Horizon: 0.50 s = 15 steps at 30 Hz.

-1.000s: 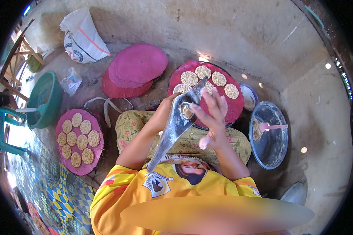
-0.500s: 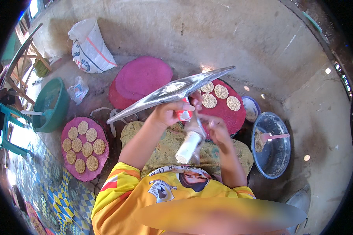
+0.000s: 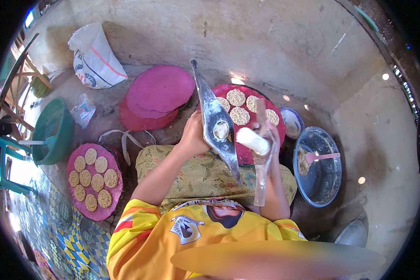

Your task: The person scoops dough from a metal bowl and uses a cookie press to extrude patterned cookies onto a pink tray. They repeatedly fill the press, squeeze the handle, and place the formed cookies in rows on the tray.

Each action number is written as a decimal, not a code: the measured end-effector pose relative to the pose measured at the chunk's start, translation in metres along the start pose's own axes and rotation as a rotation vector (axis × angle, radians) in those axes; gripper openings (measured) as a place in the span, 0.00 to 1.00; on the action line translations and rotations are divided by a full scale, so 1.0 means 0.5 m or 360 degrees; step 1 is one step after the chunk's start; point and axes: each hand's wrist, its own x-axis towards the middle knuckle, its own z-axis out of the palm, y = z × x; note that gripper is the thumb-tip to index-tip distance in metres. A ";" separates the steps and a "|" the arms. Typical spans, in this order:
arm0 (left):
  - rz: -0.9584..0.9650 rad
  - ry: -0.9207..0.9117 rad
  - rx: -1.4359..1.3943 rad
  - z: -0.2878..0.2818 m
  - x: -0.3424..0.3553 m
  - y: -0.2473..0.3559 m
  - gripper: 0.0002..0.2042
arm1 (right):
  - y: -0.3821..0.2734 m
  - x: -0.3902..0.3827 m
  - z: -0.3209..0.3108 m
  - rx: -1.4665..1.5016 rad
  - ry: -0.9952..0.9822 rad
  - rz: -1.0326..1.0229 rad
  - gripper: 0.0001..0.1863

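A grey metal plate (image 3: 214, 121), long and tapering to points at both ends, is held tilted on edge above the patterned lap cloth (image 3: 196, 175), one tip pointing up and away, the other down toward the lap. A small pale round of dough (image 3: 220, 130) sits on its face near the middle. Just right of the plate, a white cylindrical roller (image 3: 252, 141) lies angled, close to the dough, possibly touching the plate's edge. A slim clear strip (image 3: 261, 158) stands upright beside it.

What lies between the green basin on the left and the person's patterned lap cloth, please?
In the head view, a round pink tray carrying flat pale discs lies between the green basin and the lap cloth, with a whitish strap beside it.
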 end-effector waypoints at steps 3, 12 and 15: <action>0.0360 -0.0003 0.0324 -0.006 0.011 0.006 0.14 | 0.010 -0.007 0.036 -0.0227 0.0203 -0.0025 0.33; 0.0747 -0.0352 0.0621 -0.034 0.044 0.035 0.17 | -0.008 -0.093 0.128 -0.1704 -0.0163 -0.1728 0.31; 0.0705 -0.0482 0.0619 -0.029 0.040 0.035 0.18 | 0.002 -0.102 0.127 -0.1916 -0.0445 -0.1820 0.36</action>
